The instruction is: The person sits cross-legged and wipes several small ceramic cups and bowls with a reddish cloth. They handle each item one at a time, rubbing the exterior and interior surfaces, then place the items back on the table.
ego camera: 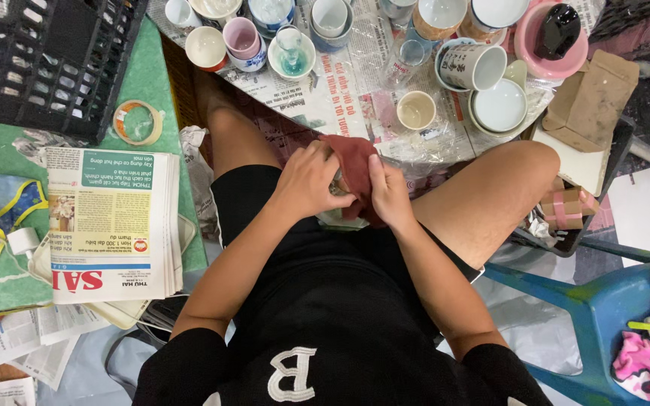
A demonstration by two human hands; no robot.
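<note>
I sit with both hands together over my lap. My left hand and my right hand both grip a dark red cloth, which is bunched around a small object that I can barely see between my fingers. In front of my knees, newspaper covers a low surface crowded with several ceramic cups and bowls, among them a small beige cup closest to my hands and a white mug lying on its side.
A stack of newspapers lies at my left on a green mat, with a roll of tape and a black plastic crate beyond. Cardboard boxes sit at the right. A blue plastic stool stands at the lower right.
</note>
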